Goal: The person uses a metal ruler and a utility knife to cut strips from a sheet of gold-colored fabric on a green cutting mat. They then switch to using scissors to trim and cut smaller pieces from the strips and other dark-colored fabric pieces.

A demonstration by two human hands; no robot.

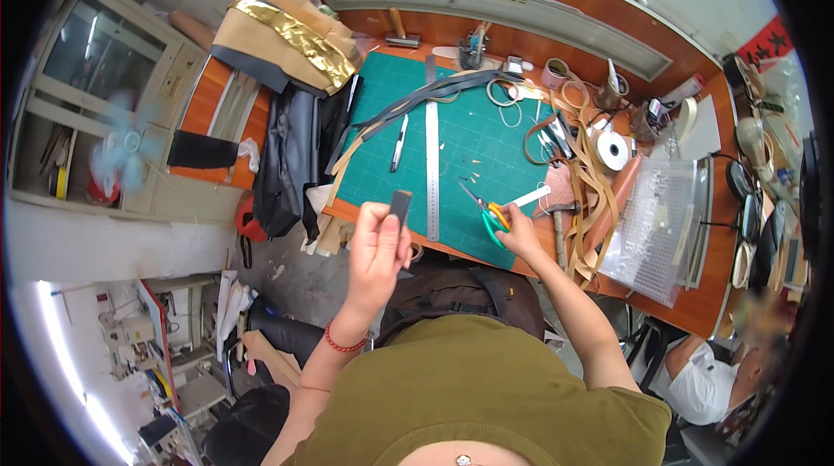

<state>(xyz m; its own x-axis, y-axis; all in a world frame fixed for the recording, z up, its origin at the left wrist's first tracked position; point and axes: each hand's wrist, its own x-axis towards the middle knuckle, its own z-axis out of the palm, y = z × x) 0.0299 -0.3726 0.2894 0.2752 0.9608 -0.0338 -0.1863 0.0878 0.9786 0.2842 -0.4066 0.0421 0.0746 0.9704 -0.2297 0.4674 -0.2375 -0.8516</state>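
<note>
"Progress first: what does the head view show as done?"

"A short dark strip [400,207] is up in the left hand [377,249], separate from the long dark strips [420,98] lying across the green cutting mat [373,172]. I'd judge some cutting is done, since pale scraps [475,162] lie to the right of the steel ruler [433,145] (tiny ones, too small to make out properly)."

"And what's left?"

"The long strips lie on the mat, so the work looks unfinished to me. Whether the short piece needs more trimming, I can't tell."

"Fingers, then?"

"On the left, thumb and fingers are pinched together on the strip's lower part; its upper end stands free above them. The right hand [519,235] has its fingers closed around the handles of the scissors [497,213], orange and green, with the blades pointing away over the mat. How far the blades are parted, I can't make out."

"Do the scissors touch the strip?"

"No, they're apart, off to its right. The utility knife [400,145] lies on the mat, left of the ruler, in neither hand."
</note>
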